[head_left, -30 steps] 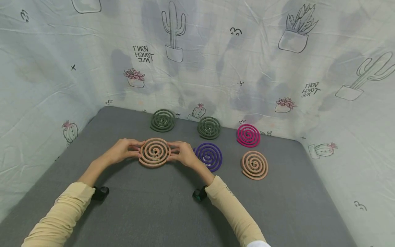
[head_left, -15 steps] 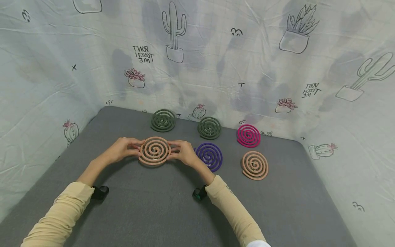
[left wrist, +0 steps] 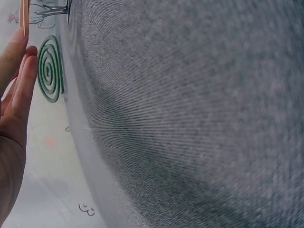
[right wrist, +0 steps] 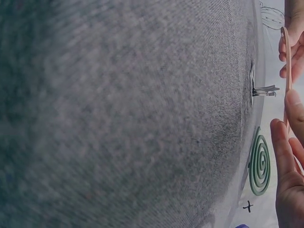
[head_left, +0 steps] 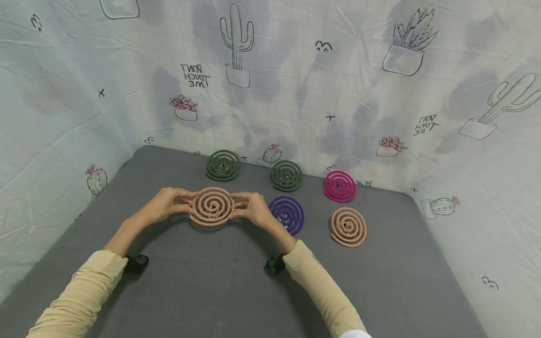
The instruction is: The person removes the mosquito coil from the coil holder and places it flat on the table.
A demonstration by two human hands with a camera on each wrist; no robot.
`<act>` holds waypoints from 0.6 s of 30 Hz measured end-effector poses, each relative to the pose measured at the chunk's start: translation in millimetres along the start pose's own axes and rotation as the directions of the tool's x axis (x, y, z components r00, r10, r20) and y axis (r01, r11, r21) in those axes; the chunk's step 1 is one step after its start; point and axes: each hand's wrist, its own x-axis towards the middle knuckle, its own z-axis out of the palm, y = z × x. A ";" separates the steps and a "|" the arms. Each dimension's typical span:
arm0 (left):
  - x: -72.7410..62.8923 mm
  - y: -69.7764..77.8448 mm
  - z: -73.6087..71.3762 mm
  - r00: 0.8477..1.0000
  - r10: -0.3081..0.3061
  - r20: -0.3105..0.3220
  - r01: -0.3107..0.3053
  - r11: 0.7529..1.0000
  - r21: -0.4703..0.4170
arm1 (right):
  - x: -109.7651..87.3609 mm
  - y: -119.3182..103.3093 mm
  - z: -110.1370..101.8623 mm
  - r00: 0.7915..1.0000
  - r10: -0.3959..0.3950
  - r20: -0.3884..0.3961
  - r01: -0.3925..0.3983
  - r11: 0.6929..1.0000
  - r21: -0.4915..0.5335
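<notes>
Between both hands a peach-coloured mosquito coil (head_left: pixel 213 205) is held level, left of the middle of the table. My left hand (head_left: pixel 169 204) pinches its left rim with thumb and fingers. On the opposite rim my right hand (head_left: pixel 255 210) does the same. Below the coil a small metal coil stand (right wrist: pixel 265 90) rises from the table; in the right wrist view a narrow gap separates its prongs from the coil. Just right of my right hand is a purple mosquito coil (head_left: pixel 286 215), partly covered by that hand and wrist.
Two dark green coils (head_left: pixel 222 165) (head_left: pixel 286 176) and a pink coil (head_left: pixel 340 186) form the back row on the grey table (head_left: pixel 203 281). Another peach coil (head_left: pixel 348 227) stands at the right. Patterned cloth (head_left: pixel 270 94) walls the back and sides.
The peach coil in my hands has risen very slightly since a second ago. Both hands keep their hold, and the other coils stay where they were.
</notes>
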 end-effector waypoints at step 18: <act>-5.6 6.3 2.3 1.000 -0.002 -0.022 0.001 1.000 -0.031 | -7.2 -3.0 -0.5 1.000 -0.001 -0.003 0.001 1.000 -0.016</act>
